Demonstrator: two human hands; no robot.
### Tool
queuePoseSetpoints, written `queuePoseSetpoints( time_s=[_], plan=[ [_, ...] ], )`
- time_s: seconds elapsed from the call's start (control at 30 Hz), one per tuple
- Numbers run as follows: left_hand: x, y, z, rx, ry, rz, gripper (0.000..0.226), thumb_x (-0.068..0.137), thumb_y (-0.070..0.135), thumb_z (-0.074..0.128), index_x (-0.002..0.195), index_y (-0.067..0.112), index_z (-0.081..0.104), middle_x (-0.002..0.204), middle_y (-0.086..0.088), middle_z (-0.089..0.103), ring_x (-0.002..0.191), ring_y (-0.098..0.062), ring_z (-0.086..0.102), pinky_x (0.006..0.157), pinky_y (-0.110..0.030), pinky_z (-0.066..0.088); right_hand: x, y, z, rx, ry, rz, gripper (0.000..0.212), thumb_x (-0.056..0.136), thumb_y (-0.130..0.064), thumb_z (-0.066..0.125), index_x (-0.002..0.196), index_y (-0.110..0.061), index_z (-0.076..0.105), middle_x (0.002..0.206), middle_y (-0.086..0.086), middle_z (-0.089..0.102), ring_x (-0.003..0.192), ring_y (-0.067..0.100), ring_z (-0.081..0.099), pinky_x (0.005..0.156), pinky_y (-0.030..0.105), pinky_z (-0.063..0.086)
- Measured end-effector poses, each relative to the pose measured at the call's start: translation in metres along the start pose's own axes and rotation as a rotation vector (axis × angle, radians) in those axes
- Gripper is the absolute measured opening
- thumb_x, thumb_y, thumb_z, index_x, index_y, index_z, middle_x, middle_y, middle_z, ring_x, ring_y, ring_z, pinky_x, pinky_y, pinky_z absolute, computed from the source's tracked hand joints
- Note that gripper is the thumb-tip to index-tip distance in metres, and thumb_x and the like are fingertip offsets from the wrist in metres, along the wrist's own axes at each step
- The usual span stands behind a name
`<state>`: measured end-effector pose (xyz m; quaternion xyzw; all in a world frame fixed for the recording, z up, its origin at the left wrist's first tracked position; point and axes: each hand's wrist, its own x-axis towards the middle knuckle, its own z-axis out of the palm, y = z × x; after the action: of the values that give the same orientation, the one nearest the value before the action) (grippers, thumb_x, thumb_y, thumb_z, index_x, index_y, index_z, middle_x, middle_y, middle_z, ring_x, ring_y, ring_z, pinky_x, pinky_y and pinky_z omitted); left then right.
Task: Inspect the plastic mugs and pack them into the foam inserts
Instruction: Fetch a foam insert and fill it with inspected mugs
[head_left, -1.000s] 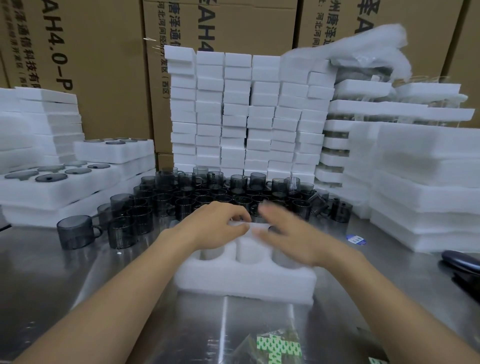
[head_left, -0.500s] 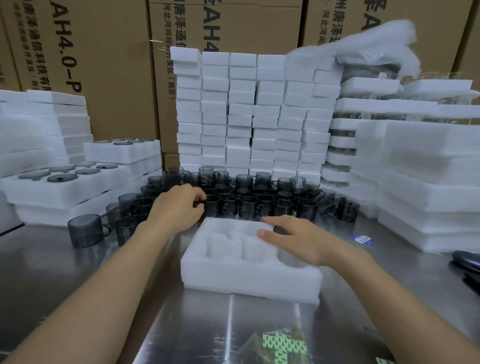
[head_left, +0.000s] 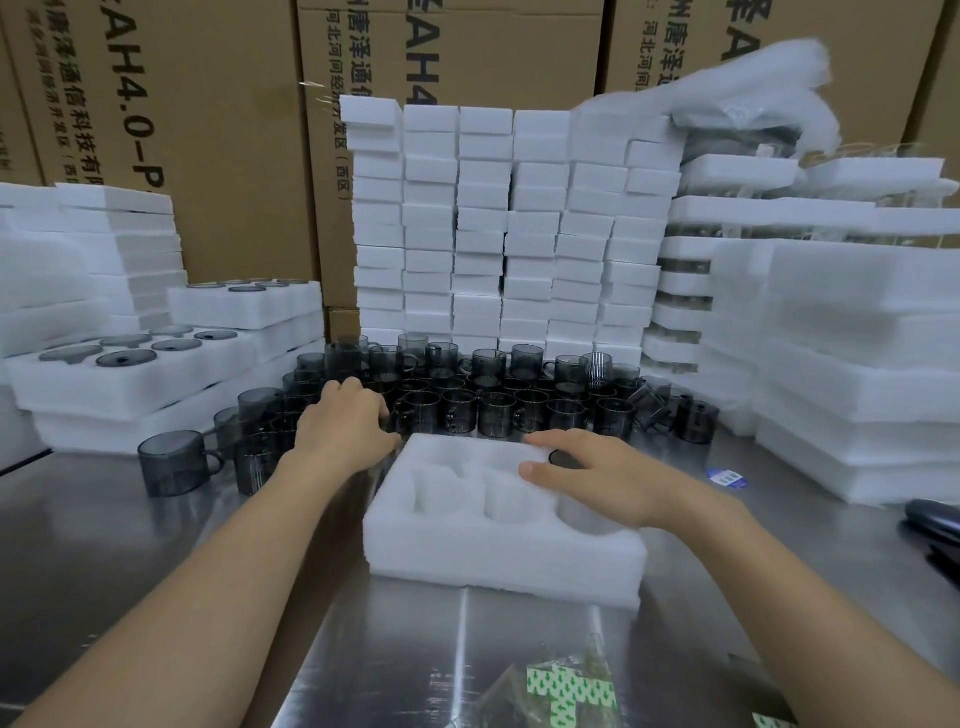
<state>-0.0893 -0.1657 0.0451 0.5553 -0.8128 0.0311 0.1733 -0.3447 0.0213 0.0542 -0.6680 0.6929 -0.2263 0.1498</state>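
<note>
Steady the foam insert (head_left: 493, 551) under the flat, open right hand (head_left: 608, 478); lift straight up with the left hand (head_left: 340, 423), curled over crowded mugs (head_left: 498, 410) (grasp unclear), or risk toppling neighbours.

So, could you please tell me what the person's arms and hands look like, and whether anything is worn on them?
Both hands are bare: the left hand and the right hand wear no gloves, and no ring shows on the fingers. The left forearm and the right forearm are uncovered to the picture's edge, with no sleeve, watch or wristband in view.
</note>
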Motion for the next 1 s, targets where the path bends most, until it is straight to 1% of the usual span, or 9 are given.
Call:
queuePoseSetpoints(
  time_s=[0.13, 0.23, 0.3, 0.37, 0.43, 0.53, 0.73, 0.87, 1.0],
  plan=[
    [-0.002, -0.001, 0.0, -0.008, 0.037, 0.001, 0.009, 0.1, 0.038, 0.071, 0.107, 0.034, 0.067, 0.136, -0.002, 0.051, 0.132, -0.029, 0.041, 0.094, -0.045, 0.051, -0.003, 0.006, -0.008, 0.087, -0.053, 0.003, 0.052, 0.101, -0.03, 0.059, 0.152, -0.042, 0.052, 0.142, -0.018, 0.062, 0.137, 0.006, 0.052, 0.113, 0.029, 0.039],
    [-0.002, 0.004, -0.005, -0.123, 0.018, -0.007, 0.008, 0.1, 0.036, 0.071, 0.097, 0.032, 0.065, 0.137, -0.002, 0.048, 0.127, -0.031, 0.048, 0.093, -0.047, 0.051, -0.003, 0.009, -0.01, 0.128, -0.046, -0.004, 0.05, 0.098, -0.026, 0.065, 0.145, -0.04, 0.057, 0.136, -0.017, 0.064, 0.131, 0.003, 0.057, 0.115, 0.033, 0.043],
    [0.0, 0.01, -0.009, -0.3, 0.011, -0.021, 0.01, 0.1, 0.034, 0.07, 0.094, 0.028, 0.065, 0.133, -0.004, 0.051, 0.102, -0.028, 0.064, 0.08, -0.04, 0.053, 0.0, 0.011, -0.009, 0.132, 0.022, -0.017, 0.047, 0.096, -0.024, 0.069, 0.141, -0.036, 0.06, 0.138, -0.016, 0.063, 0.13, 0.003, 0.058, 0.114, 0.034, 0.046],
    [0.002, 0.014, -0.011, -0.486, 0.027, -0.026, 0.015, 0.101, 0.031, 0.068, 0.091, 0.022, 0.062, 0.119, -0.004, 0.063, 0.076, -0.023, 0.064, 0.068, -0.036, 0.051, 0.004, 0.015, -0.009, 0.095, 0.134, -0.022, 0.047, 0.093, -0.024, 0.072, 0.138, -0.034, 0.063, 0.137, -0.013, 0.062, 0.128, 0.006, 0.059, 0.108, 0.03, 0.047],
    [0.003, 0.016, -0.013, -0.612, 0.036, -0.024, 0.017, 0.102, 0.029, 0.065, 0.091, 0.018, 0.057, 0.106, -0.002, 0.067, 0.071, -0.023, 0.058, 0.069, -0.04, 0.051, 0.006, 0.019, -0.01, -0.009, 0.291, -0.032, 0.043, 0.093, -0.027, 0.073, 0.135, -0.032, 0.065, 0.131, -0.01, 0.061, 0.123, 0.011, 0.057, 0.098, 0.027, 0.043],
    [0.0, 0.017, -0.017, -0.686, 0.077, -0.003, 0.022, 0.103, 0.03, 0.063, 0.087, 0.021, 0.051, 0.1, -0.007, 0.071, 0.069, -0.024, 0.05, 0.068, -0.038, 0.045, 0.007, 0.026, -0.012, -0.128, 0.434, -0.044, 0.033, 0.098, -0.035, 0.071, 0.13, -0.033, 0.067, 0.127, -0.011, 0.061, 0.12, 0.012, 0.056, 0.1, 0.033, 0.045],
    [-0.007, 0.024, -0.018, -0.593, 0.186, 0.035, 0.031, 0.091, 0.062, 0.073, 0.101, 0.038, 0.055, 0.103, 0.017, 0.065, 0.086, -0.015, 0.066, 0.074, -0.039, 0.056, 0.007, 0.026, -0.01, -0.129, 0.266, -0.013, 0.029, 0.099, -0.05, 0.065, 0.122, -0.035, 0.072, 0.121, -0.01, 0.062, 0.117, 0.013, 0.06, 0.104, 0.038, 0.047],
    [-0.008, 0.033, -0.015, -0.692, 0.133, 0.128, 0.059, 0.081, 0.077, 0.074, 0.124, 0.044, 0.052, 0.107, 0.02, 0.063, 0.091, -0.007, 0.066, 0.076, -0.036, 0.057, 0.003, 0.022, -0.011, 0.072, 0.163, -0.01, 0.039, 0.099, -0.029, 0.066, 0.137, -0.037, 0.066, 0.139, -0.013, 0.055, 0.135, 0.007, 0.054, 0.116, 0.035, 0.04],
    [-0.011, 0.048, -0.002, -0.631, -0.042, 0.19, 0.067, 0.079, 0.071, 0.082, 0.131, 0.035, 0.057, 0.107, 0.019, 0.064, 0.097, -0.003, 0.064, 0.079, -0.029, 0.053, 0.001, 0.018, -0.01, 0.085, -0.038, -0.002, 0.059, 0.096, -0.016, 0.066, 0.148, -0.041, 0.055, 0.152, -0.017, 0.043, 0.14, 0.003, 0.043, 0.119, 0.032, 0.031]
  ],
)
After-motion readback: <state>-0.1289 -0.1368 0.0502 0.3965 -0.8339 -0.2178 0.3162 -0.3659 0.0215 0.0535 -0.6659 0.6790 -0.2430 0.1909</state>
